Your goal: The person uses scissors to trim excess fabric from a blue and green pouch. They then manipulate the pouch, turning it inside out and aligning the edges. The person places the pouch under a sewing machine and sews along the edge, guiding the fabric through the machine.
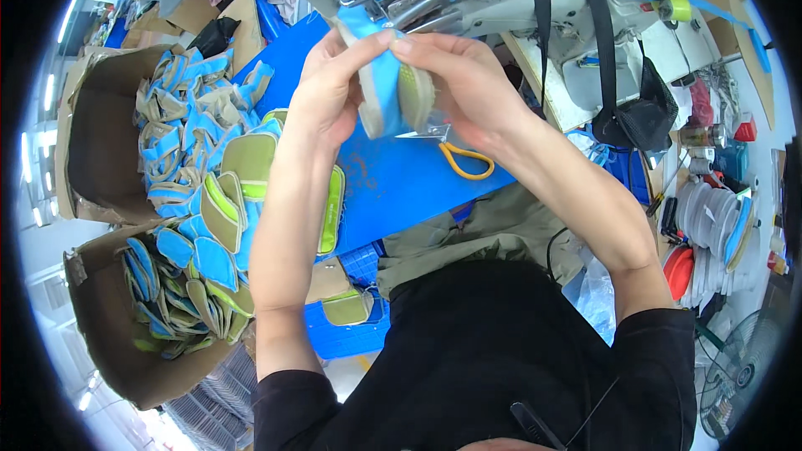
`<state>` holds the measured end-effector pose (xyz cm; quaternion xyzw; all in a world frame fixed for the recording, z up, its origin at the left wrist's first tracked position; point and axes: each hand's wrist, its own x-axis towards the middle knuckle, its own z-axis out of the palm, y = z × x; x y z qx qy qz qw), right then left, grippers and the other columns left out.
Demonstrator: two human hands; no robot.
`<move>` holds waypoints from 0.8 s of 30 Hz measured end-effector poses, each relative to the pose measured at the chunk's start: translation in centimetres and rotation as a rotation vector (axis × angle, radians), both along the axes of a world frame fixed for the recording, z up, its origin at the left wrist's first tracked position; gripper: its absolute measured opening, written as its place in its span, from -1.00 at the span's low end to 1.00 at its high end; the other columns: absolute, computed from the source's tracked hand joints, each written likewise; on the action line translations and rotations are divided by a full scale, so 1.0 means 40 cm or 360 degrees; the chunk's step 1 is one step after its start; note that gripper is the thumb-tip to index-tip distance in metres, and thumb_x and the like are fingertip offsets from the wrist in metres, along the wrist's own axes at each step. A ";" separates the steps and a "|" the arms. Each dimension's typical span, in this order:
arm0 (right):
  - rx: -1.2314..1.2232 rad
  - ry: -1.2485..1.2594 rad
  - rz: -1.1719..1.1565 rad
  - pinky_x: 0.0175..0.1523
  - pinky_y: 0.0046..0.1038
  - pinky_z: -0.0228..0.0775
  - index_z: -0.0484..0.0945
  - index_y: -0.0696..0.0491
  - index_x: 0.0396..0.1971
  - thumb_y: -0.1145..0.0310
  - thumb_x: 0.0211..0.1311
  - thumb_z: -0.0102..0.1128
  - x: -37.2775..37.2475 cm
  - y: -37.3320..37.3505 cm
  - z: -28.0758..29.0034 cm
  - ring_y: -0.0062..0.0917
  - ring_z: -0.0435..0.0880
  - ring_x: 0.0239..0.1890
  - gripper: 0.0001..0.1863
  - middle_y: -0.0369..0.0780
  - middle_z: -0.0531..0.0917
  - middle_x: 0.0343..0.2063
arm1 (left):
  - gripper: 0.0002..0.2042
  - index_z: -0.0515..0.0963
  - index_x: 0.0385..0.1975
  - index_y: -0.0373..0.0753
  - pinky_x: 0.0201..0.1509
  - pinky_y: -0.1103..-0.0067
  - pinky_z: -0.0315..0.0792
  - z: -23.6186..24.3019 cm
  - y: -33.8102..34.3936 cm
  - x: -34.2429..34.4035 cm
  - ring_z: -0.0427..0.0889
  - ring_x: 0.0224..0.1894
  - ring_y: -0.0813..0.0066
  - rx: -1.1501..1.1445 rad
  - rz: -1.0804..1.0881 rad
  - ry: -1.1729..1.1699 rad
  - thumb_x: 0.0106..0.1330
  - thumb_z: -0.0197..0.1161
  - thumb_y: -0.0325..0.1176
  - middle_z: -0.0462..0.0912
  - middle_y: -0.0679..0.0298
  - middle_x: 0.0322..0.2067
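My left hand (327,82) and my right hand (464,88) come together in front of the sewing machine (503,12). Between them they pinch a fabric slipper piece (381,93), bright blue with beige edging and a yellow-green dotted panel on its right side. Both thumbs press at its upper part; the other fingers are partly hidden behind it. The upper end of the piece is close to the machine's metal parts. Just below my right hand, scissors with an orange handle (468,175) lie on the blue tabletop (401,179), their blades partly covered.
Left of the table stand an upper cardboard box (104,138) and a lower cardboard box (104,342), with blue and beige fabric pieces (188,129). Olive and green padded pieces (249,159) pile along the table's left edge. A fan (743,359) stands at the lower right.
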<state>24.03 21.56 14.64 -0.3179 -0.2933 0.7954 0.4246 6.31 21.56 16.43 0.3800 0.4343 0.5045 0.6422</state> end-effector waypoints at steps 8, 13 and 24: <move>0.0380 -0.0347 -0.0249 -0.09 -0.54 0.50 0.62 0.22 -0.06 0.26 0.27 0.46 0.046 -0.102 0.017 -0.68 0.63 -0.21 -0.61 -0.27 0.71 -0.24 | -0.81 0.57 -0.10 -0.31 -0.08 0.63 0.49 -0.089 -0.161 -0.009 0.63 -0.22 0.59 0.0606 0.0273 0.1400 0.46 0.30 -0.33 0.70 0.29 -0.27; 0.0487 -0.0255 -0.0265 -0.08 -0.60 0.50 0.62 0.24 -0.16 0.25 0.38 0.36 0.061 -0.215 -0.004 -0.72 0.60 -0.24 -0.68 -0.30 0.69 -0.32 | -0.80 0.52 -0.01 -0.29 -0.18 0.59 0.65 0.035 -0.264 0.075 0.74 -0.27 0.54 -0.0030 0.0186 -0.0230 0.51 0.22 -0.34 0.73 0.27 -0.23; 0.0652 -0.0336 -0.0051 -0.49 -0.58 0.22 0.70 0.24 -0.28 0.26 0.39 0.34 0.094 -0.266 -0.024 -0.80 0.41 -0.56 -0.71 -0.37 0.62 -0.57 | -0.52 0.50 0.14 -0.26 -0.17 0.36 0.69 -0.013 -0.191 0.051 0.74 -0.09 0.35 -0.0051 0.0195 -0.0058 0.57 0.01 0.06 0.73 0.16 -0.13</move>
